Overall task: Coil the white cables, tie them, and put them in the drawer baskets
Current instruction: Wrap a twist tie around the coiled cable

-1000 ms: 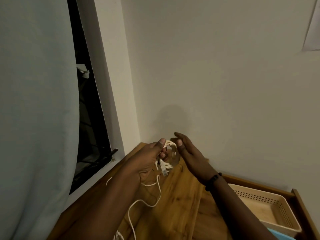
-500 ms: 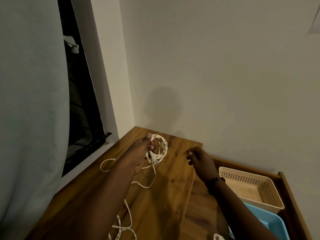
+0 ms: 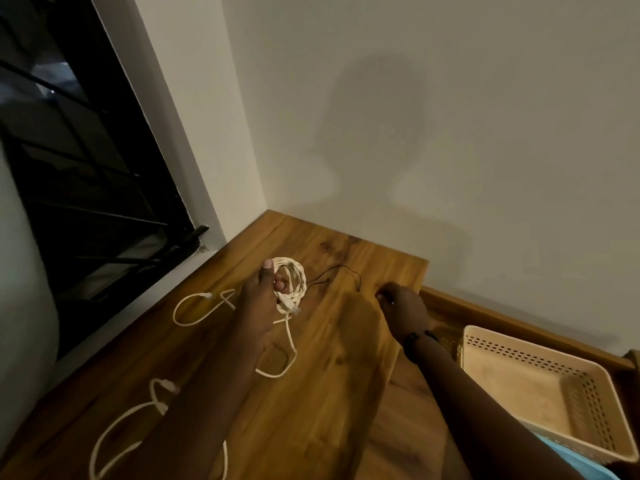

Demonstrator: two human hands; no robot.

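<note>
My left hand [image 3: 258, 306] grips a small coil of white cable [image 3: 294, 277] above the wooden table top [image 3: 332, 368], thumb up against the loops. A plug end hangs from the coil and a loose tail loops down onto the wood. My right hand [image 3: 403, 308] hovers with curled fingers near the table's right edge, close to a thin black tie wire [image 3: 341, 275] that lies on the wood; whether it pinches anything is not visible. More loose white cable [image 3: 117, 431] lies at the lower left. A beige perforated basket [image 3: 588, 372] sits in the open drawer at right.
A blue basket [image 3: 575, 462] shows partly under my right forearm. A dark barred window [image 3: 97, 188] and a pale curtain [image 3: 24, 306] stand at left. The white wall meets the table at the back. The drawer's wooden rim [image 3: 519, 320] runs along the wall.
The view has tilted down. My left hand lowered the coil toward the table. My right hand let go of the coil and moved right toward the table's edge.
</note>
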